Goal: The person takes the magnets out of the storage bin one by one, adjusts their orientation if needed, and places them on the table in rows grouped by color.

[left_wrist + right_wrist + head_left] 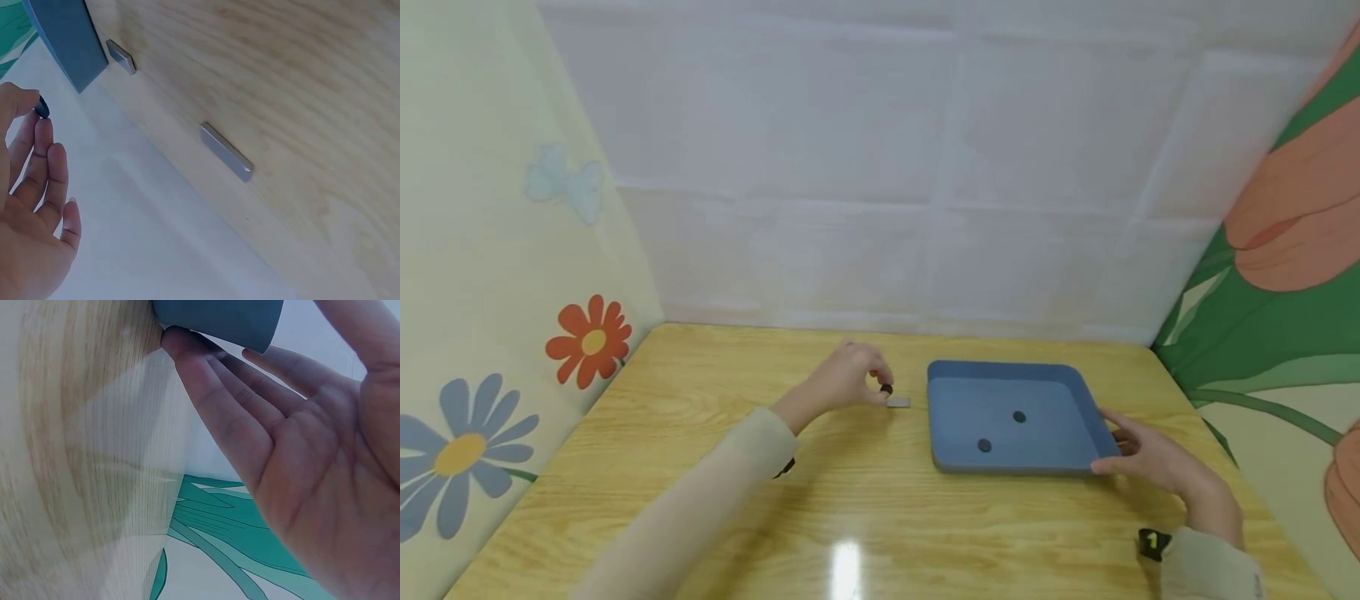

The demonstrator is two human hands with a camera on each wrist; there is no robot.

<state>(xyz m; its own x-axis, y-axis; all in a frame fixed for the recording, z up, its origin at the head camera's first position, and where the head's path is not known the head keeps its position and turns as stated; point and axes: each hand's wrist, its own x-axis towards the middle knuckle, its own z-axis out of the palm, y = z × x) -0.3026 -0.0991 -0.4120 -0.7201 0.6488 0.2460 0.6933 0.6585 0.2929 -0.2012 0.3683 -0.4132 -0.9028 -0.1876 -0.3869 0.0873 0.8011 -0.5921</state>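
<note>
Two discs lie in the tray; third disc, pinched by left hand, and two bars on the bench presumably remain; right hand spread against the tray.

Small black disc pinched in my left hand; shallow blue tray flat on counter, right edge against my right hand; two dark discs inside, apart; two grey bars left of tray

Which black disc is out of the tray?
The black disc pinched in the left hand; the other two discs both lie inside the blue tray.
</note>
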